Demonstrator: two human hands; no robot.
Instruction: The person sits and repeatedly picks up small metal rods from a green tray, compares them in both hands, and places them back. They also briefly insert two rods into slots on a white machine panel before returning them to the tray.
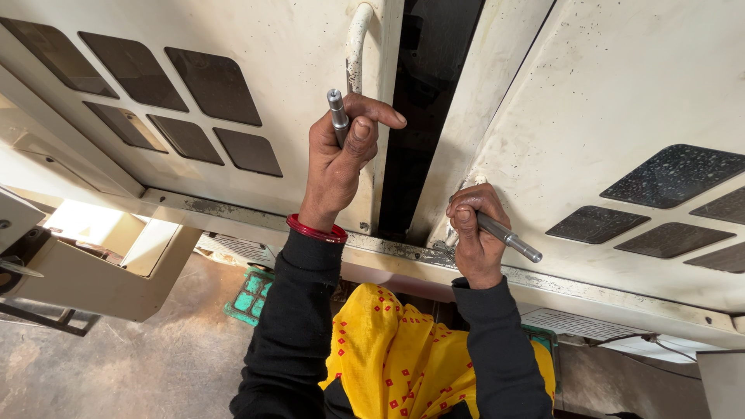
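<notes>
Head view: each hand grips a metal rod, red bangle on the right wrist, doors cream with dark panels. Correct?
Not quite. In the head view the red bangle is on the left wrist, not the right. The rest holds: left hand and right hand each grip a metal rod, and the cream doors have dark panels.

The scene is evenly and brightly lit; a glare patch is seen at the left edge; focus is kept sharp; edges are bent slightly.

I find no packages, labels, signs or screens in view from where I stand; no printed markings or displays show on any surface before me.
</notes>
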